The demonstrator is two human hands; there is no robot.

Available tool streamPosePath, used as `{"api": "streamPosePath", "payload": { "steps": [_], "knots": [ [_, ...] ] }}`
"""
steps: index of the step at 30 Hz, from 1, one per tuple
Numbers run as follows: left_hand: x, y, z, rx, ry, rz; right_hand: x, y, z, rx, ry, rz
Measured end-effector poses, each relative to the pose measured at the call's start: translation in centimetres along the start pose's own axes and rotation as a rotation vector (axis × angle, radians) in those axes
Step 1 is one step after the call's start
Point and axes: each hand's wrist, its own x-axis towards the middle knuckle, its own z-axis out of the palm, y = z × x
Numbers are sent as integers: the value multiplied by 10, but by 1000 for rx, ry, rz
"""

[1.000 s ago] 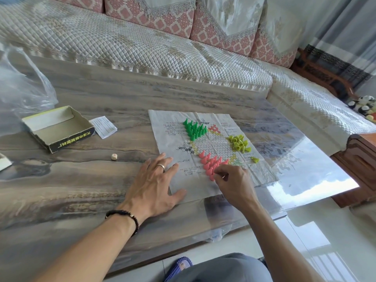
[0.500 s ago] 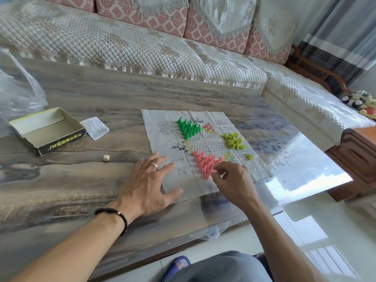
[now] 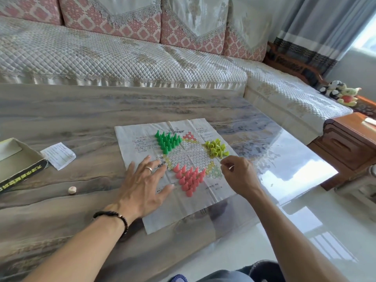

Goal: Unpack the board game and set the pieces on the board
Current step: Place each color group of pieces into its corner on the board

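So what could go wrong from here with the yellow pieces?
The yellow pieces lie jumbled, some tipped; the right hand, fingers pinched beside them, could scatter more. The paper board overhangs the table edge, held flat only by the left hand; lifting it might shift the pink pieces.

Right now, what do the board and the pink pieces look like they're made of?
The board looks like thin paper or plastic film: fold creases, printed text, lying limp on the table. The pink pieces look like moulded plastic: uniform colour, smooth cone shapes, slight sheen.
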Motion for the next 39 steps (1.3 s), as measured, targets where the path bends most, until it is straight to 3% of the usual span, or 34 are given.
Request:
{"api": "streamPosePath", "payload": {
  "steps": [4, 11, 18, 25, 39],
  "knots": [
    [5, 1, 8, 1, -3, -23, 24, 29, -4, -59, 3, 143],
    [3, 5, 10, 10, -17, -22, 39, 44, 7, -179, -110, 131],
    [1, 2, 11, -5, 11, -15, 49, 41, 8, -81, -77, 121],
    [2, 2, 11, -70, 40, -15, 92, 8, 9, 135, 72, 31],
    [0, 4, 7, -81, 41, -42, 135, -8, 49, -175, -238, -165]
  ]
}}
